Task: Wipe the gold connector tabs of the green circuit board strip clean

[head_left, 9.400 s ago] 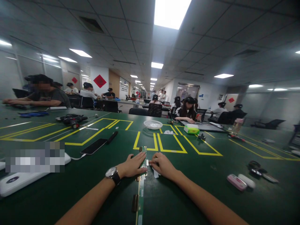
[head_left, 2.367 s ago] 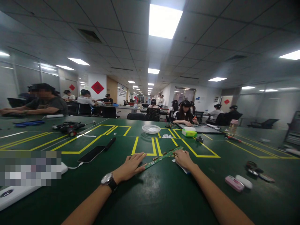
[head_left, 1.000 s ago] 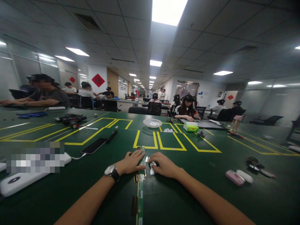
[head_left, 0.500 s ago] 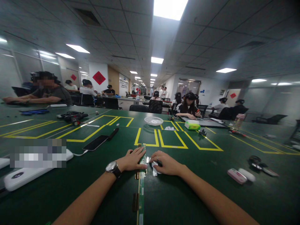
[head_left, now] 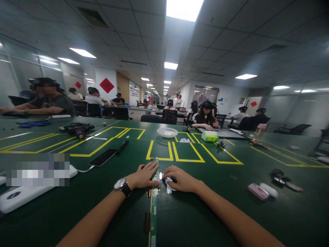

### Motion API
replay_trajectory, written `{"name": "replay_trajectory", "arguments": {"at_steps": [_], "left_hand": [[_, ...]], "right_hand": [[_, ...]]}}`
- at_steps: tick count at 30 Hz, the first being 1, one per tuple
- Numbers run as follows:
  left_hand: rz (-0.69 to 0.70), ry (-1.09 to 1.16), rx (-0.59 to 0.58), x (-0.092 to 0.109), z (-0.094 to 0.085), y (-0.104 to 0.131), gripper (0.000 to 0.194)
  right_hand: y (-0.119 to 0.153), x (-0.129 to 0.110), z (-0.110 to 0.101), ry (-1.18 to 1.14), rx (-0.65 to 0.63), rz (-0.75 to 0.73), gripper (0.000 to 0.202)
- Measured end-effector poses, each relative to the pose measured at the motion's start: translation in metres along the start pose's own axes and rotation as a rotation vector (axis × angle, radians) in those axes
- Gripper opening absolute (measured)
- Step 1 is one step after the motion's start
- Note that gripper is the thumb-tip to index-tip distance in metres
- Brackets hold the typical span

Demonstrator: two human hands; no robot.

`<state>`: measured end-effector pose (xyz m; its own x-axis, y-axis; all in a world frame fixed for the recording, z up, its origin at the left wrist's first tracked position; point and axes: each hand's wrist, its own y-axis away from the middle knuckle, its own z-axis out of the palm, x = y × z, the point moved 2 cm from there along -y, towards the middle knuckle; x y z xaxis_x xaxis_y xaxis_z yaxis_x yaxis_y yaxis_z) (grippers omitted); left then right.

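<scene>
A long, narrow green circuit strip (head_left: 153, 216) with brown flexible tabs lies lengthwise on the green table (head_left: 195, 219). My left hand (head_left: 144, 176), a watch on its wrist, rests over the upper part of the strip with fingers stretched out and thumb across it. Just right of the strip, my right hand (head_left: 180, 179) is bent with its fingers pressed on a crumpled white tissue (head_left: 169, 187). Its fingertips are close to a small shiny piece at the strip's right edge.
A phone (head_left: 102, 157) with a cable and a white device (head_left: 38, 192) lie left. Ahead are a clear round dish (head_left: 167, 132) and a green-and-white pack (head_left: 209, 136). Pink and white cases (head_left: 258, 191) lie right. People sit across and beyond the table.
The whole view has shifted slightly, so things appear a little further left. Both hands keep nearly the same pose by the strip.
</scene>
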<state>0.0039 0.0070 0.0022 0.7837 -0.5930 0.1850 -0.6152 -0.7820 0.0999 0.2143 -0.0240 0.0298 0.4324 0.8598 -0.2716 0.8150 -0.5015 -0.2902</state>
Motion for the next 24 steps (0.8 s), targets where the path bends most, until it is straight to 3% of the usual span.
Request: {"name": "replay_trajectory", "arguments": {"at_steps": [24], "left_hand": [[0.000, -0.001, -0.011, 0.0012, -0.0020, 0.0015, 0.088]], "right_hand": [[0.0008, -0.0002, 0.0015, 0.056, 0.009, 0.000, 0.029]]}}
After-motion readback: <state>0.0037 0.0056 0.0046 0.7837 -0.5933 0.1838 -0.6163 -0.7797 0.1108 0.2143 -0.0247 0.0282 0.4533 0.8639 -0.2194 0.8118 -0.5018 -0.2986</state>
